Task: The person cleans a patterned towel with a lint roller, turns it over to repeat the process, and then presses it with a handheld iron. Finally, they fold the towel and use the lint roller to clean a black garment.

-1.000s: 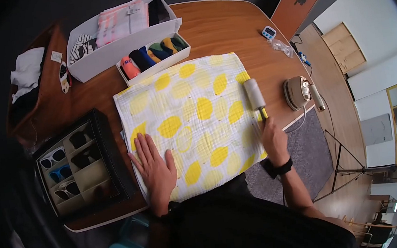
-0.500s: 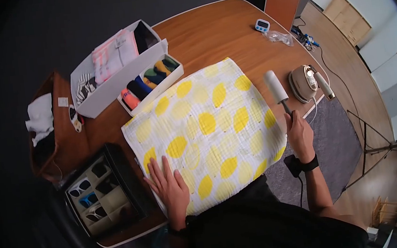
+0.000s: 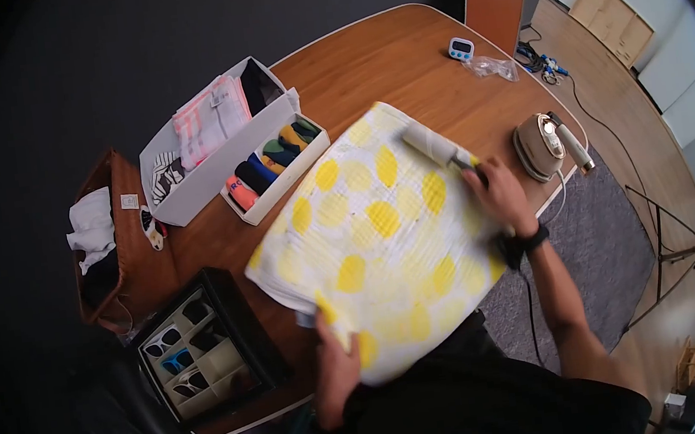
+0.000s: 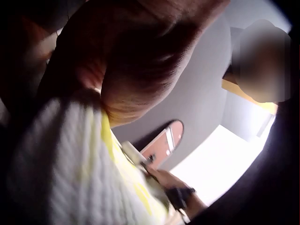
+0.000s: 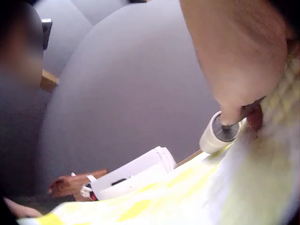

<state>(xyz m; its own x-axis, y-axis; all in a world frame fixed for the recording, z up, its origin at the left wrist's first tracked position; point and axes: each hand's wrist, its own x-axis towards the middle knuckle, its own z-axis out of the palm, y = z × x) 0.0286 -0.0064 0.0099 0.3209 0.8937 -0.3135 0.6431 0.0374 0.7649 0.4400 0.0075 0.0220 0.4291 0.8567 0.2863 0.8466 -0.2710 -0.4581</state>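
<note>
A folded white cloth with a yellow lemon print [image 3: 381,218] lies on the wooden table, blurred at its near part. At its near left edge my left hand [image 3: 338,370] pinches the fabric, thumb over the top; the left wrist view has the cloth [image 4: 75,168] bunched up under that hand [image 4: 140,70]. My right hand [image 3: 505,196] grips the dark handle of a lint roller. The white roller head [image 3: 431,145] lies over the cloth's far right edge. In the right wrist view, the roller [image 5: 216,136] sits against the cloth, its handle partly hidden by the fingers.
Behind the cloth stand a white box of folded clothes [image 3: 191,178] and a smaller box of rolled socks [image 3: 319,145]. A sunglasses case [image 3: 263,344] and a brown basket [image 3: 145,264] are on the left. A garment steamer [image 3: 537,150] and a timer [image 3: 460,49] stand right.
My left hand has gone from lying flat on the cloth to pinching its edge. The roller, lifted off to the right half a second ago, is back over the cloth. The cloth has turned slightly.
</note>
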